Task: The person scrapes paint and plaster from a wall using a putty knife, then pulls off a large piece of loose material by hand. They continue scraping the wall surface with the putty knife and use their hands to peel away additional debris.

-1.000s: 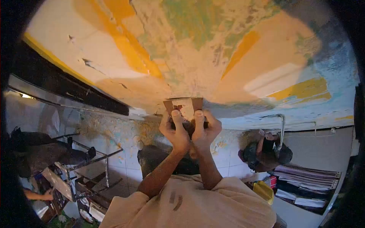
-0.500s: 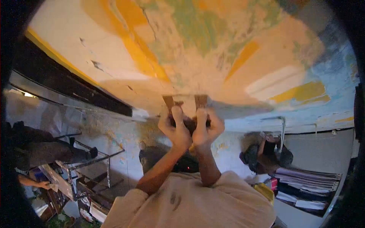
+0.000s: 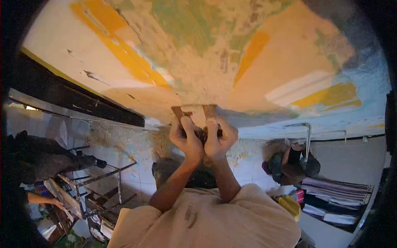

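A flat scraper [image 3: 196, 115], brown with a pale patch in the middle, has its far edge against the painted wall [image 3: 206, 78]. It pokes out past the far side of both hands. The left hand [image 3: 185, 138] grips its left part and the right hand [image 3: 221, 138] grips its right part, close together, thumbs on the near face. Left is a metal stand [image 3: 119, 186]; right, a bent pipe [image 3: 308, 140].

The left hand [image 3: 183, 138] and right hand [image 3: 221, 138] hide the lower part of the scraper [image 3: 198, 113]; the view's dark edge cuts off another person's forearm [image 3: 42, 199].
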`<action>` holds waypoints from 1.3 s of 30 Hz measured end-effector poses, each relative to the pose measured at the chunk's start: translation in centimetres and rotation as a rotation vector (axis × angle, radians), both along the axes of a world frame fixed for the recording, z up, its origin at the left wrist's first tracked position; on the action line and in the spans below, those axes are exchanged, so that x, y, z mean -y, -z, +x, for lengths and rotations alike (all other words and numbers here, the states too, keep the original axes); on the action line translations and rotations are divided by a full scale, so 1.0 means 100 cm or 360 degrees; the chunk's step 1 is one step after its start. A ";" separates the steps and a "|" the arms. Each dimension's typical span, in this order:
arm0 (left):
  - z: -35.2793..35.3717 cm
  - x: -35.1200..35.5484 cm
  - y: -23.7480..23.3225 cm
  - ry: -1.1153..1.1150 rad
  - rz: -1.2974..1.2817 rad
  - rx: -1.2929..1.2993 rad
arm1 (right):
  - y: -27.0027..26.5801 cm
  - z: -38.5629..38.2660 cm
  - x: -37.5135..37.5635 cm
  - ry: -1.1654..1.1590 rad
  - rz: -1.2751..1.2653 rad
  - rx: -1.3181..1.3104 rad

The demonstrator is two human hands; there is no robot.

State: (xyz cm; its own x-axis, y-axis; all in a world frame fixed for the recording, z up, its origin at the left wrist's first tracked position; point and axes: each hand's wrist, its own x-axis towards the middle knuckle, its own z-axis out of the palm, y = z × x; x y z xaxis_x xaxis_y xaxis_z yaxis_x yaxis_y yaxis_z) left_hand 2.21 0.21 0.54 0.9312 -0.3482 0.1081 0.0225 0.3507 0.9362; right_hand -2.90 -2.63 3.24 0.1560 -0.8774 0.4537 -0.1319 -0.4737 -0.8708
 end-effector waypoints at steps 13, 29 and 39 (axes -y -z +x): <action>0.014 -0.004 -0.021 0.0043 0.0027 -0.0181 | -0.013 0.013 0.001 -0.0070 -0.0026 0.0007; 0.016 -0.004 -0.005 -0.0092 0.0047 -0.0091 | -0.014 0.026 0.008 -0.0154 -0.0206 0.0034; 0.022 -0.004 -0.016 -0.0046 -0.0041 -0.0101 | -0.011 0.028 0.003 -0.0049 -0.0218 -0.0046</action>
State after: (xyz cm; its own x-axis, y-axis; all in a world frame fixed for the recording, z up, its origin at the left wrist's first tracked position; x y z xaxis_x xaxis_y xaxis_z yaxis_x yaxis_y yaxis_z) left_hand 4.46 0.65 2.15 0.9461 -0.3190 0.0567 0.0713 0.3757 0.9240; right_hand -0.11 -2.96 4.29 0.1968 -0.8022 0.5636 -0.1393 -0.5919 -0.7938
